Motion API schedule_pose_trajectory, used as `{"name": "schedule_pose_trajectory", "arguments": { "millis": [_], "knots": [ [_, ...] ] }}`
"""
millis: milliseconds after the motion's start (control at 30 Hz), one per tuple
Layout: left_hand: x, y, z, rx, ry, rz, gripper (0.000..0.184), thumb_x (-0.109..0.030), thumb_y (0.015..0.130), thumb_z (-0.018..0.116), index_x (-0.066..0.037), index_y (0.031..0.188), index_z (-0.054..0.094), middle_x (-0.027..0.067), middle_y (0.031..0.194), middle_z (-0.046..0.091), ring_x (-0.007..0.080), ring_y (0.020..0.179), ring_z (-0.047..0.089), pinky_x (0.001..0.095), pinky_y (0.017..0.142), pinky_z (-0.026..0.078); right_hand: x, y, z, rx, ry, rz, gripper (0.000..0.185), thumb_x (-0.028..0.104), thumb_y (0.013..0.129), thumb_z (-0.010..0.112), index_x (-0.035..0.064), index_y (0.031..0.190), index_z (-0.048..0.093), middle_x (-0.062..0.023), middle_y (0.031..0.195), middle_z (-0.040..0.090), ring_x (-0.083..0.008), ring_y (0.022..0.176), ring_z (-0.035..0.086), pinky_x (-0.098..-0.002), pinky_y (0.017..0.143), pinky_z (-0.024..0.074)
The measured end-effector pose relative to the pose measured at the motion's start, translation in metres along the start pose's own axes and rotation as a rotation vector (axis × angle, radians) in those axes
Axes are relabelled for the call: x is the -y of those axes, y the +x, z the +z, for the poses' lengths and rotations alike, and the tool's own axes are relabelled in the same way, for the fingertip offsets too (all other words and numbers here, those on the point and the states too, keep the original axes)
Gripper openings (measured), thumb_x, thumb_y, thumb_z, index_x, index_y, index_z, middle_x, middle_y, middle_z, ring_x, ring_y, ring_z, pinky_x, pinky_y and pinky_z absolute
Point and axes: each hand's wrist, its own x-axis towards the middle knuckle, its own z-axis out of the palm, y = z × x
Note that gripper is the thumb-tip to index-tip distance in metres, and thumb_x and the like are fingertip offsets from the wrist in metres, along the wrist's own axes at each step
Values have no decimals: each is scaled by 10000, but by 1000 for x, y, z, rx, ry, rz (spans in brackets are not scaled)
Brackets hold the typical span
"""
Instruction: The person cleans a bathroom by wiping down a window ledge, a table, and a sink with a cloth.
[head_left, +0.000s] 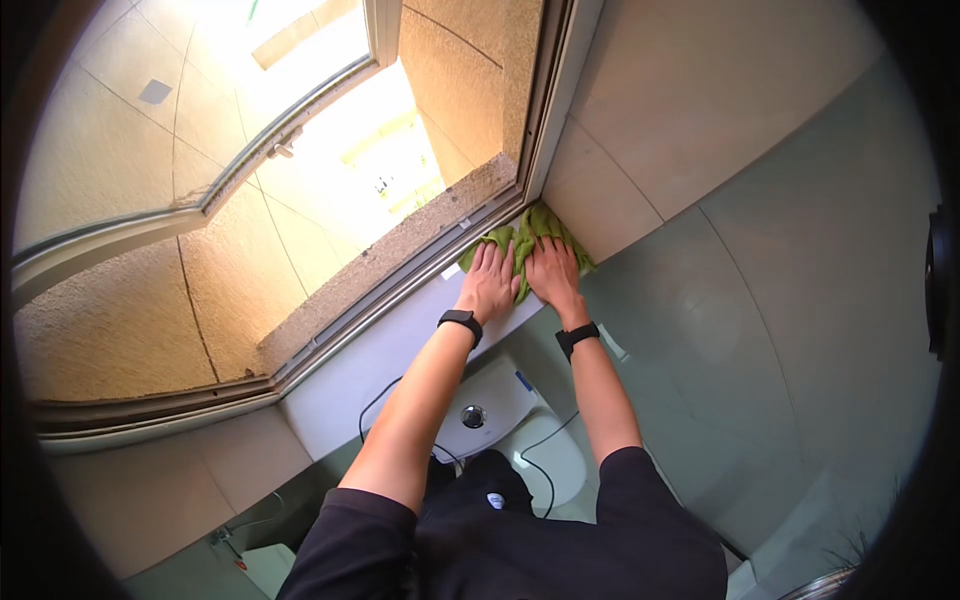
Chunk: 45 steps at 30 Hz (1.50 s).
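Observation:
A green cloth (pixel 556 222) lies bunched in the right-hand corner of the white window sill (pixel 375 350), against the tiled wall. My left hand (pixel 489 283) rests flat on the left part of this cloth, its fingers stretched out and slightly apart. Close beside it, my right hand (pixel 553 272) presses down on the right part, fingers extended over the fabric. Folds of cloth show between the two hands and past the fingertips. Each wrist wears a black band. What lies under the palms is hidden.
An open window sash (pixel 285 140) swings outward on the left, beyond the metal window track (pixel 400 278). Below the sill stands a white toilet with a round flush button (pixel 474 417). A dark cable (pixel 540 465) hangs around it. Tiled wall (pixel 640 130) rises on the right.

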Motion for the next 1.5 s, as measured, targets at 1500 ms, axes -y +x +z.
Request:
{"name": "schedule_pose_trajectory", "arguments": {
  "millis": [1500],
  "knots": [
    [84,-479,-26,-36,41,-853,790,-350,956,568,86,1531,246,308,1392,485,442,1330,432,541,1184,263,389,-182,50,343,289,-766,554,283,952,546,131,1480,479,-96,1092,664,-287,1010,619,-453,916,462]
  ]
}}
